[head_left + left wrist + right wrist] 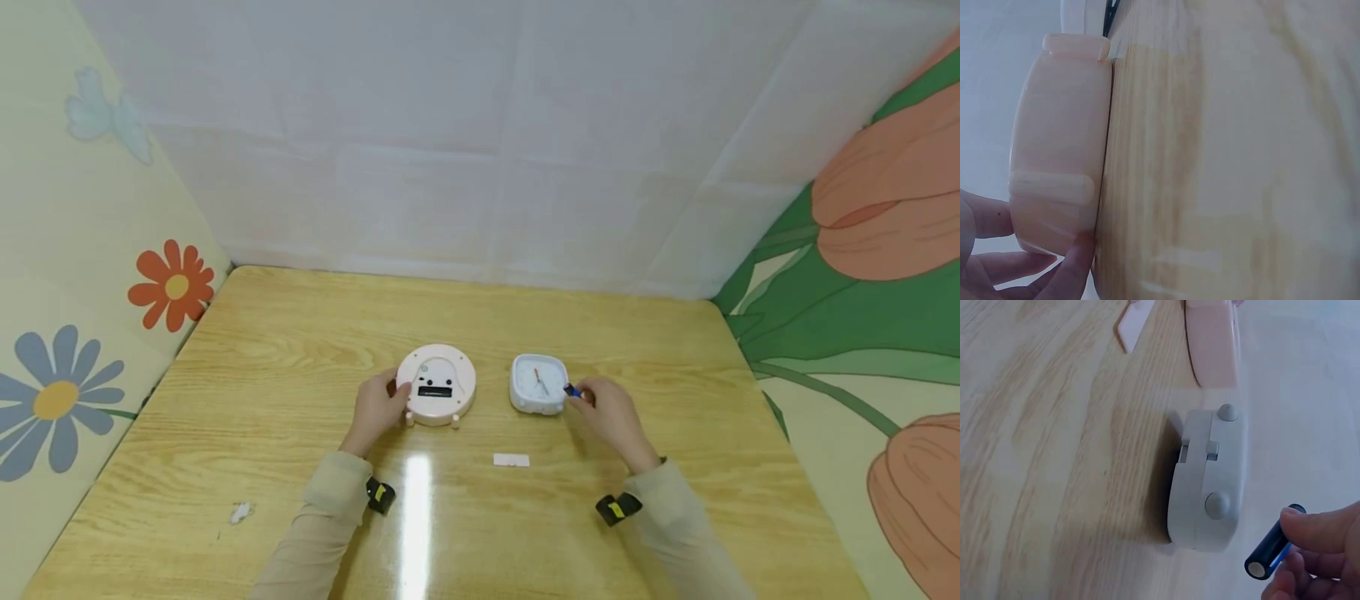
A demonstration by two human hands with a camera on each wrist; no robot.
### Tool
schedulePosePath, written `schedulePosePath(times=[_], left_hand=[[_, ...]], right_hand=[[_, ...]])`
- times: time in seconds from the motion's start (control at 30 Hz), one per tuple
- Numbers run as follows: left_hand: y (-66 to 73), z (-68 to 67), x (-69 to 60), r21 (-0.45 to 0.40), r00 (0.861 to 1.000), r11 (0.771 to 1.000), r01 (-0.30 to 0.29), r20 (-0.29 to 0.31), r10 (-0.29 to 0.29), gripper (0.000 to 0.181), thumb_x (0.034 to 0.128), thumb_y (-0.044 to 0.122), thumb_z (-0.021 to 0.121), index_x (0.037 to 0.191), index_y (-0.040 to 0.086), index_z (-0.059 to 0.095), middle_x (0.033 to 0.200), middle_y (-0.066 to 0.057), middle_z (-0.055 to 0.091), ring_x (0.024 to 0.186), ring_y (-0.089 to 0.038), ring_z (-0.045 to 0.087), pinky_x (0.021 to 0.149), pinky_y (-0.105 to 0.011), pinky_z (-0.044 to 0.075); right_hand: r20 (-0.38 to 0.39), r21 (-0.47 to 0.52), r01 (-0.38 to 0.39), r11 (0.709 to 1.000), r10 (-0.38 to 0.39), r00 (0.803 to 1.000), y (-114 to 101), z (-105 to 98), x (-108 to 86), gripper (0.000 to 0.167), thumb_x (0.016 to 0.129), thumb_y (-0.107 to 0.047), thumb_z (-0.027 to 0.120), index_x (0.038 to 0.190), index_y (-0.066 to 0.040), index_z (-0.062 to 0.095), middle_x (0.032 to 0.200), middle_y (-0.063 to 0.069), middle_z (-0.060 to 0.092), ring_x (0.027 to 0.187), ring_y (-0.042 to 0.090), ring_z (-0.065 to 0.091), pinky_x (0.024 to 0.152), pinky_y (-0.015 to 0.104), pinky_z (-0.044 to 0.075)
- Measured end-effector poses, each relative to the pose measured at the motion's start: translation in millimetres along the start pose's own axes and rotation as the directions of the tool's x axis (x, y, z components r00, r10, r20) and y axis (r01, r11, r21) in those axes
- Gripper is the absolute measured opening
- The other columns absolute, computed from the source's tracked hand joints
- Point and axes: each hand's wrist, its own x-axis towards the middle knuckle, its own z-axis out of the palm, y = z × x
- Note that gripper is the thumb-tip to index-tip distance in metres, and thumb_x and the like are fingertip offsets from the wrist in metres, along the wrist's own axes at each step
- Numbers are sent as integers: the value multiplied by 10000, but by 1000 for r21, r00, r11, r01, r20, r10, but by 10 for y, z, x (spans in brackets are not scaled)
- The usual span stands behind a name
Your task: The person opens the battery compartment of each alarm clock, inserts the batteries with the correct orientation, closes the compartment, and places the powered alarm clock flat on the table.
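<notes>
A round pink clock (437, 367) lies back up on the table, its open battery compartment (435, 392) showing dark. My left hand (377, 408) grips its left edge; the left wrist view shows thumb and fingers around the rim of the pink clock (1060, 125). Between the thumb and fingers of my right hand (613, 419) is a dark blue battery (1269, 547), held just off the right side of a small white alarm clock (538, 385). That clock lies dial up, with its feet and a small tab seen in the right wrist view.
A thin pale battery cover (512, 460) lies on the wooden table (300, 333), nearer to me than the two clocks. A worn white patch (240, 512) marks the tabletop at front left. White cloth (420, 167) hangs behind the table, with flowered panels either side.
</notes>
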Motion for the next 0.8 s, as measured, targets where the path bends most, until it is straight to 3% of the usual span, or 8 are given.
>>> schedulePosePath(times=[0.23, 0.8], left_hand=[[8, 0, -2, 4, 1000, 1000, 1, 2, -1, 380, 895, 134, 542, 1218, -65, 519, 833, -118, 578, 715, -193, 503, 577, -262, 439], [34, -5, -21, 12, 1000, 1000, 13, 9, -13, 393, 897, 150, 540, 1228, -60, 515, 820, -113, 566, 703, -193, 491, 568, -265, 428]], right_hand=[[-15, 12, 55, 998, -55, 998, -91, 9, 45, 151, 805, -84, 672, 891, 35, 638, 818, 124, 598, 704, 237, 537, 612, 367, 447], [33, 71, 154, 985, -157, 987, -397, 115, 137, 89, 817, -99, 663, 828, -37, 600, 792, 73, 645, 663, 195, 603, 609, 335, 491]])
